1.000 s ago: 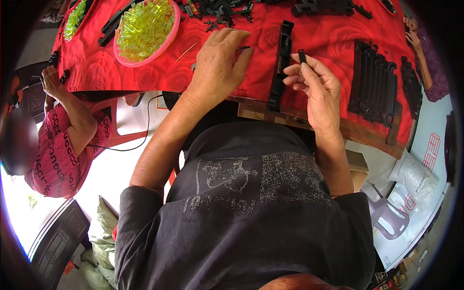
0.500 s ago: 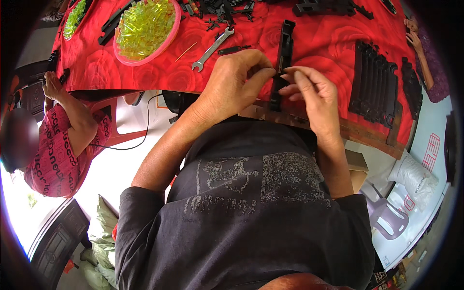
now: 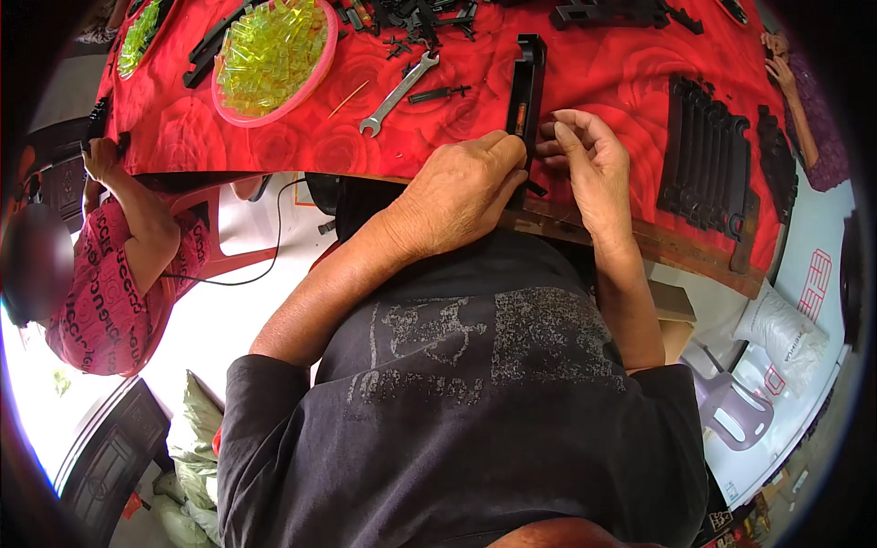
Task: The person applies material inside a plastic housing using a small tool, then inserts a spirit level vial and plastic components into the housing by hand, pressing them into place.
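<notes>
A long, narrow black plastic housing (image 3: 523, 78) lies lengthwise at the table's near edge, with a small orange-yellow piece (image 3: 521, 119) showing in its channel. My left hand (image 3: 468, 189) is closed round the housing's near part, and its fingertips are partly hidden. A dark thin end (image 3: 535, 189) sticks out beside that hand, near the table edge. Just right of the housing hovers my right hand (image 3: 594, 169), fingers loosely bent and apart, with nothing visible in them. Left of the housing lie a small black rod-like part (image 3: 438, 94) and an open-ended wrench (image 3: 399, 95).
A pink-rimmed basin (image 3: 332, 55) holds clear yellow-green pieces (image 3: 274, 59). Loose black parts (image 3: 416, 20) are heaped at the back. A row of black housings (image 3: 703, 164) lies at right on the red cloth (image 3: 365, 151). Co-workers sit at left (image 3: 114, 274) and far right (image 3: 808, 119).
My left hand has moved down and right along the housing, uncovering the orange-yellow piece. The housing has shifted and tilted slightly. My right hand has drawn back a little from it.
</notes>
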### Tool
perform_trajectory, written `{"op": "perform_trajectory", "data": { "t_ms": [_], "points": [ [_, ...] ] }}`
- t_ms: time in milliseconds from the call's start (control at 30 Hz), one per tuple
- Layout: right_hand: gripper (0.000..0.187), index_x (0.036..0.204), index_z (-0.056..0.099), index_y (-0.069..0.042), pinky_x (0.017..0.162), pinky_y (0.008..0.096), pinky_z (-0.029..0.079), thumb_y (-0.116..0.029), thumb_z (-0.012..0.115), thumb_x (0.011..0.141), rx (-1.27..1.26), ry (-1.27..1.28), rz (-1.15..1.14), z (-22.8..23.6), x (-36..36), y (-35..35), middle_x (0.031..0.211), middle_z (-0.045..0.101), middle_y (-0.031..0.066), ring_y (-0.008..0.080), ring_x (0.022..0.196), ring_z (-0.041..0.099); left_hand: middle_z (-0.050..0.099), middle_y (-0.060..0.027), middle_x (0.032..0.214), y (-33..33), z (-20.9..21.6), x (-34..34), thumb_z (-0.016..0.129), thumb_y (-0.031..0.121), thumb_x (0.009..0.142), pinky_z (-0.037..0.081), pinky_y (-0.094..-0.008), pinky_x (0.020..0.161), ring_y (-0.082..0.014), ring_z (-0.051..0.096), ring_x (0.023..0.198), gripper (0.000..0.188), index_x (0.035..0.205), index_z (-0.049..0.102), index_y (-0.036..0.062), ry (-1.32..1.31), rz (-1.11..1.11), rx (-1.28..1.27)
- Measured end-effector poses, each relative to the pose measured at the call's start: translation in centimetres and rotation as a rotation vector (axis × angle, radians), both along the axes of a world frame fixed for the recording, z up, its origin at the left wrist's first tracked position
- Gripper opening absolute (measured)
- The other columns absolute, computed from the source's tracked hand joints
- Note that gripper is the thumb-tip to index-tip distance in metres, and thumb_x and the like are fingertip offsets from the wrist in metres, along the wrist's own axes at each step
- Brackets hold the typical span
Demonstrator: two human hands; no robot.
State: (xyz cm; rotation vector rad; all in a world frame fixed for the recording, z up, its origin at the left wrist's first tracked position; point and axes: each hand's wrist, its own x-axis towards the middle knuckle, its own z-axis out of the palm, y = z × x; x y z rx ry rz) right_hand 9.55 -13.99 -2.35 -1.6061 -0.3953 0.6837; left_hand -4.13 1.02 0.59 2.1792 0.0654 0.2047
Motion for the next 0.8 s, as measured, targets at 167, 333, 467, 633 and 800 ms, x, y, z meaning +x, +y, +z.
{"op": "perform_trajectory", "data": {
  "t_ms": [167, 333, 467, 633, 800],
  "points": [
    [0.039, 0.131, 0.056, 0.006, 0.073, 0.0268, 0.058, -0.017, 0.067, 0.101, 0.029, 0.028, -0.01, 0.5, 0.1, 0.9, 0.101, 0.072, 0.0122, 0.0155, 0.087, 0.071, 0.059, -0.0184, 0.09, -0.1, -0.2, -0.3, 0.066, 0.002, 0.093, 0.049, -0.0463, 0.071, -0.0397, 0.063, 0.084, 0.013, 0.099, 0.055, -0.0016, -0.066, -0.015, -0.054],
    [0.053, 0.138, 0.052, 0.007, 0.078, 0.0245, 0.056, -0.021, 0.072, 0.098, 0.062, 0.186, 0.013, 1.0, 0.0, 1.2, 0.102, 0.073, 0.0112, 0.0131, 0.091, 0.069, 0.059, -0.0172, 0.091, 0.0, 0.4, -0.4, 0.067, 0.0, 0.09, 0.05, -0.0455, 0.073, -0.0388, 0.063, 0.087, 0.015, 0.099, 0.056, -0.0014, -0.111, -0.051, -0.03],
    [0.055, 0.14, 0.051, 0.006, 0.076, 0.0221, 0.053, -0.019, 0.073, 0.096, 0.114, 0.299, 0.038, 0.3, -0.2, 1.1, 0.107, 0.072, 0.009, 0.0102, 0.092, 0.067, 0.059, -0.0171, 0.093, -0.5, 0.7, -0.5, 0.067, 0.0, 0.09, 0.052, -0.0453, 0.074, -0.0389, 0.063, 0.088, 0.016, 0.101, 0.056, -0.0013, -0.116, -0.06, -0.037],
    [0.048, 0.138, 0.054, 0.005, 0.078, 0.0229, 0.054, -0.015, 0.07, 0.098, 0.151, 0.336, 0.111, 0.4, -0.2, 0.7, 0.112, 0.07, 0.0089, 0.0114, 0.095, 0.067, 0.062, -0.0178, 0.102, -0.8, 0.8, -0.7, 0.066, -0.001, 0.09, 0.054, -0.0435, 0.078, -0.0378, 0.064, 0.093, 0.016, 0.102, 0.057, -0.0024, -0.075, -0.096, -0.097],
    [0.044, 0.136, 0.057, 0.005, 0.074, 0.0196, 0.052, -0.012, 0.069, 0.098, 0.18, 0.389, 0.089, 0.2, 0.1, -0.1, 0.111, 0.07, 0.0063, 0.0069, 0.092, 0.065, 0.064, -0.0177, 0.115, 0.0, 1.6, -0.5, 0.067, 0.001, 0.089, 0.053, -0.0449, 0.088, -0.0364, 0.062, 0.108, 0.016, 0.101, 0.057, -0.0027, -0.17, -0.049, 0.109]
  ]
}}
